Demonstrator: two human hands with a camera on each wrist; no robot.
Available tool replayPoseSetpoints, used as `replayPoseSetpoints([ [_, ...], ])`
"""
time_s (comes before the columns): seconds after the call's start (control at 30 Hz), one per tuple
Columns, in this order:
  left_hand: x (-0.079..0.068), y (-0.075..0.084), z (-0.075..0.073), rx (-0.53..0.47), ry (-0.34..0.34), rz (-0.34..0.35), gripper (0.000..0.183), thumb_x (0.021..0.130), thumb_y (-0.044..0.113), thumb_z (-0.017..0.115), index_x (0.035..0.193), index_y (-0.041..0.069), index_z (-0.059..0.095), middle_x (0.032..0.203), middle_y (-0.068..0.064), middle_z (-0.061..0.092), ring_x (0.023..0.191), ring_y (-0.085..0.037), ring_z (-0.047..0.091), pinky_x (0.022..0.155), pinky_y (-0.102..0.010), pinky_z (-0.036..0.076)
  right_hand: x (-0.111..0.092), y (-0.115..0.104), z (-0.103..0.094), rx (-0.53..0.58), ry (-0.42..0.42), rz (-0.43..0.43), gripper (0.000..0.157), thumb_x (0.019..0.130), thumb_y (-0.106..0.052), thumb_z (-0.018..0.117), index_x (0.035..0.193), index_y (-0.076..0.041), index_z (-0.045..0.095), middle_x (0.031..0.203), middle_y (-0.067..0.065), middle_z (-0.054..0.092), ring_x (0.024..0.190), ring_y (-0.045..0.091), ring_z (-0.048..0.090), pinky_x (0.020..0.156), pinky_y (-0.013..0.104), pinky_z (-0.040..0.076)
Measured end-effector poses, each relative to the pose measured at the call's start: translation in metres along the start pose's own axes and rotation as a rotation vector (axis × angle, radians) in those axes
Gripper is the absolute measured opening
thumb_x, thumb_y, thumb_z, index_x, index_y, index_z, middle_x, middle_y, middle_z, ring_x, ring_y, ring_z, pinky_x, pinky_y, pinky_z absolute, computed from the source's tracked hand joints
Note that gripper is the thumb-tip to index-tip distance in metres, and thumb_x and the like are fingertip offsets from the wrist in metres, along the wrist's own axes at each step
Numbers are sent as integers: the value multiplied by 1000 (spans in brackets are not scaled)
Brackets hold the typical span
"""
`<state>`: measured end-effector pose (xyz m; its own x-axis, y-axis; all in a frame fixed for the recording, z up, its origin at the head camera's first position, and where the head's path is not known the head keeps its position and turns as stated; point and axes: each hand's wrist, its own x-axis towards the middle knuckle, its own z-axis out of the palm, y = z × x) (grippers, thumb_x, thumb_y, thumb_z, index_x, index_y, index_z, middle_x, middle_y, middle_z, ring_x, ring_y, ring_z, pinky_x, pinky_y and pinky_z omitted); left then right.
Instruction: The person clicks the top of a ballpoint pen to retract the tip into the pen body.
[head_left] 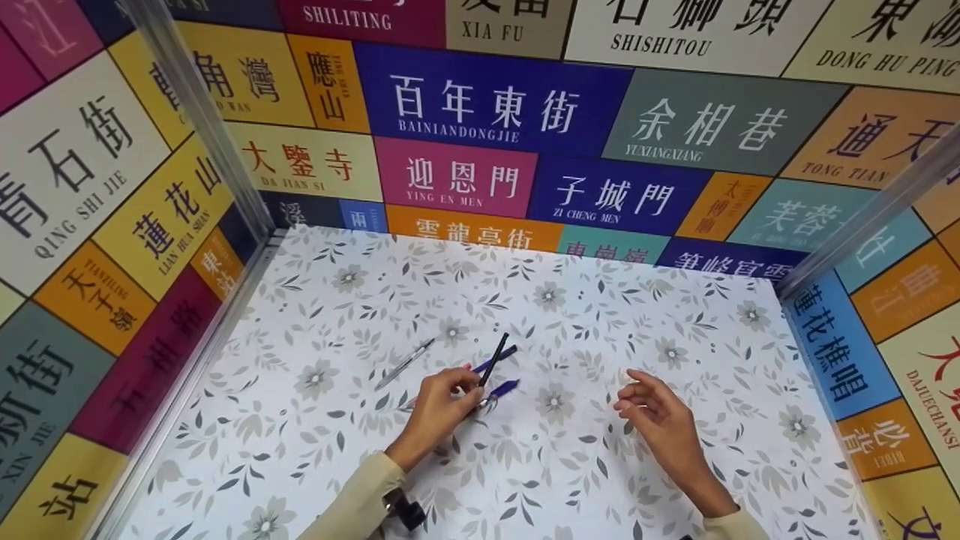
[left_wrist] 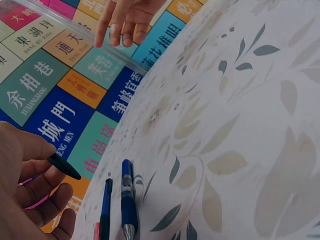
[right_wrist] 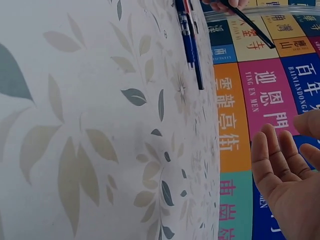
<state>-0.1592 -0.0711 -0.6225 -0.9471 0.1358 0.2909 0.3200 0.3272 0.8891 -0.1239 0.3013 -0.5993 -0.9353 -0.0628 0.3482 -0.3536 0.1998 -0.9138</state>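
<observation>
My left hand (head_left: 441,401) pinches a slim black pen (head_left: 493,360) between thumb and fingers, holding it tilted above the table. In the left wrist view only the tip end of this black pen (left_wrist: 66,167) shows. Beneath it lie a blue retractable pen (left_wrist: 128,200) and a slimmer blue-and-black pen (left_wrist: 105,207), close side by side. Left of the hand a clear, grey-looking pen (head_left: 405,364) rests alone on the table. My right hand (head_left: 660,420) hovers over the right side with loosely bent fingers, holding nothing; its palm (right_wrist: 295,200) shows in the right wrist view.
A white table (head_left: 360,465) with a grey flower-and-leaf print spreads under both hands. Panels with coloured street-name tiles (head_left: 495,97) enclose the back and sides, with clear plastic posts (head_left: 217,127) at the corners. A small red piece (left_wrist: 97,231) shows beside the slim pen.
</observation>
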Motion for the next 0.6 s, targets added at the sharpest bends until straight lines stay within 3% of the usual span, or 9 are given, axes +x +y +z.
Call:
replayPoseSetpoints([
  [0.2,0,-6,-7,35,15,-26,12,91,2,84,103,4,82,91,-1,77,87,-19,70,83,-40,61,-2,3,-3,-7,14,23,52,96,19,72,145,9,62,110,32,67,94,19,75,81,25,63],
  [0.33,1,-11,-11,70,32,-7,11,91,2,84,103,3,82,93,-1,77,89,-21,70,83,-45,59,-3,3,-4,-15,19,30,52,95,21,70,145,11,61,110,32,67,94,18,76,81,24,62],
  [0.6,1,-23,-18,160,48,71,13,91,0,83,104,1,82,95,-5,78,93,-25,70,86,-39,57,-5,5,-4,6,28,38,51,95,20,71,145,11,62,110,33,67,93,20,76,81,25,63],
])
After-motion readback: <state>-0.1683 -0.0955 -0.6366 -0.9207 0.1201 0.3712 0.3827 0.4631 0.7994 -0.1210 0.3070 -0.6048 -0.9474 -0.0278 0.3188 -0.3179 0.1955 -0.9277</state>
